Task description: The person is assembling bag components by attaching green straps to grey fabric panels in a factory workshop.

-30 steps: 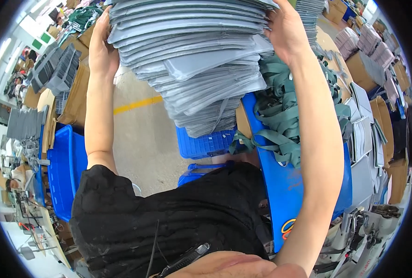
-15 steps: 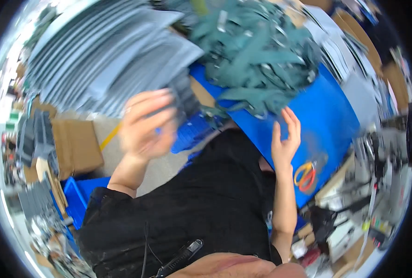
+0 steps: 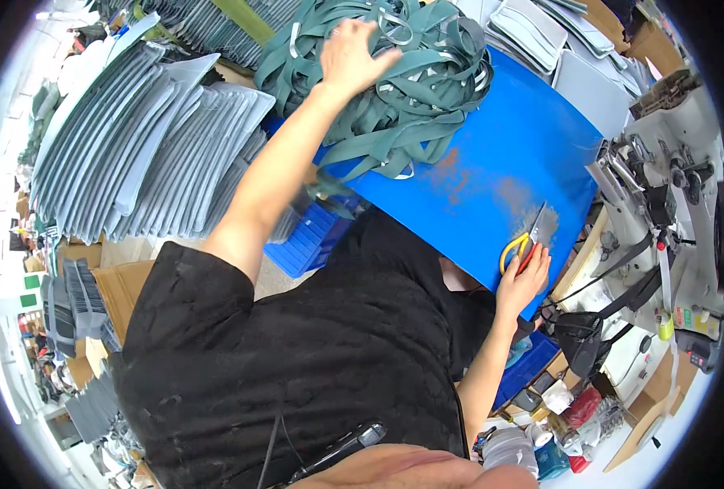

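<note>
A tangled heap of green webbing straps (image 3: 427,77) with whitish ends lies at the far side of the blue tabletop (image 3: 533,122). Over the heap's left part is my left hand (image 3: 352,61), its thumb spread from slightly blurred fingers, and no strap shows clearly held. At the table's near right edge, my right hand (image 3: 525,281) has its thumb and fingers about the handles of a pair of scissors (image 3: 518,248), one loop yellow and one red. The blades lie on the tabletop, pointing away from me.
Tall rows of grey flat panels (image 3: 166,155) stand at the left. A blue plastic crate (image 3: 309,236) sits below the table's left edge. More grey panels (image 3: 529,33) are stacked at the far right. A sewing machine (image 3: 663,163) stands right of the table.
My left hand has moved up and across onto the strap heap. My right hand has dropped from near the straps to the scissors. The view has shifted.
</note>
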The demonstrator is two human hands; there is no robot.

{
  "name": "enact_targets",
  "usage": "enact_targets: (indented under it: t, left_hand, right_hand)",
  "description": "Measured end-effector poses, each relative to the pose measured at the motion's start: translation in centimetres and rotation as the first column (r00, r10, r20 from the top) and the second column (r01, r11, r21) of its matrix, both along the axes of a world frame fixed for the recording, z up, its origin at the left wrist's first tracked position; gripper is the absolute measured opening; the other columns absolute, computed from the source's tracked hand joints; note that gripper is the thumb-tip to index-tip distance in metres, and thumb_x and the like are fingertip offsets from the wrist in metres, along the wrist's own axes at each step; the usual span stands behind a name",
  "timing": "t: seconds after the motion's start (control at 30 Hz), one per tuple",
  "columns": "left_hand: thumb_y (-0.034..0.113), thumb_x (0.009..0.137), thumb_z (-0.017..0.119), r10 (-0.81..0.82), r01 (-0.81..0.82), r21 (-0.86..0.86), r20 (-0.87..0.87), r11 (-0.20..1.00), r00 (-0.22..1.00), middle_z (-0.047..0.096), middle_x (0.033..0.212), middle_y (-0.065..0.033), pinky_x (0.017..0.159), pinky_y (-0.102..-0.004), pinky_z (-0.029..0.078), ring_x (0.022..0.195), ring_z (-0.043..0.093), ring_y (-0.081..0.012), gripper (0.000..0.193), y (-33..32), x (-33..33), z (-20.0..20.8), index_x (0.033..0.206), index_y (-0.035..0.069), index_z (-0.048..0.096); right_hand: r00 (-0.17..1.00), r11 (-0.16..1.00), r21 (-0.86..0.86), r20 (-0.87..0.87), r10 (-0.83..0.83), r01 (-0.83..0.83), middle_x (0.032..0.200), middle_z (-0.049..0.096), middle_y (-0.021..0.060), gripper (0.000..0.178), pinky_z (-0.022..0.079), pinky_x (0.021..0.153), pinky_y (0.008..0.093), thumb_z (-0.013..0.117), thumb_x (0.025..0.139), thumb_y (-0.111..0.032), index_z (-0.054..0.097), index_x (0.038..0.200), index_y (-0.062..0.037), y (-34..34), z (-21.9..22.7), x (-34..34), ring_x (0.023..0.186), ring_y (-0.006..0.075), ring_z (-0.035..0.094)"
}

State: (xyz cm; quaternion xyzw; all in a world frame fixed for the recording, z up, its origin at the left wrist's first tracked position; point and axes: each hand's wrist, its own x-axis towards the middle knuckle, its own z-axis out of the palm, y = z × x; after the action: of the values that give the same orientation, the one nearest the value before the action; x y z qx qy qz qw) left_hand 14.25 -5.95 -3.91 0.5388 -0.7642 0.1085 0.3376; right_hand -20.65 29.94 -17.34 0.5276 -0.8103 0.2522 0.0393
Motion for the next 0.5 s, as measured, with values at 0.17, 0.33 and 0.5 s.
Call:
enact_targets:
  t: [0.17,0.33,0.5]
  left_hand:
    - [0.049,0.075,0.083,0.155,-0.188,0.288,0.133,0.939,0.979,0.07,0.115,-0.0079,0.091,-0.0457,0.053,0.109,0.068,-0.0297,0.057,-5.2,4.4,0.6,0.119,0.014,0.074]
    - [0.035,0.083,0.078,-0.026,0.154,0.306,-0.384,0.939,0.923,0.076,0.091,-0.0043,0.079,-0.0371,0.055,0.09,0.072,-0.0205,0.025,-10.3,7.4,5.4,0.095,0.012,0.078]
    - [0.017,0.089,0.07,-0.21,0.281,0.084,-0.47,0.956,0.857,0.068,0.071,-0.0011,0.063,-0.0268,0.049,0.067,0.063,-0.0096,0.018,-6.9,2.4,18.1,0.079,0.003,0.073]
  right_hand:
    - [0.999,1.0,-0.005,0.034,0.019,-0.019,0.152,0.047,0.0249,0.06,0.032,0.119,0.0512,0.065,0.093,-0.014,0.047,0.149,-0.001,-1.4,0.7,-0.2,0.144,0.044,0.04]
    - [0.998,0.999,-0.005,0.056,0.032,-0.032,0.153,0.047,0.0241,0.06,0.031,0.119,0.0505,0.066,0.092,-0.012,0.048,0.148,-0.0009,-2.4,0.6,-1.6,0.144,0.0426,0.041]
    - [0.992,0.998,-0.046,0.118,-0.036,0.042,0.153,0.046,0.0247,0.059,0.03,0.119,0.0513,0.068,0.092,-0.016,0.05,0.146,0.0004,-2.1,1.1,-2.1,0.145,0.0425,0.04]
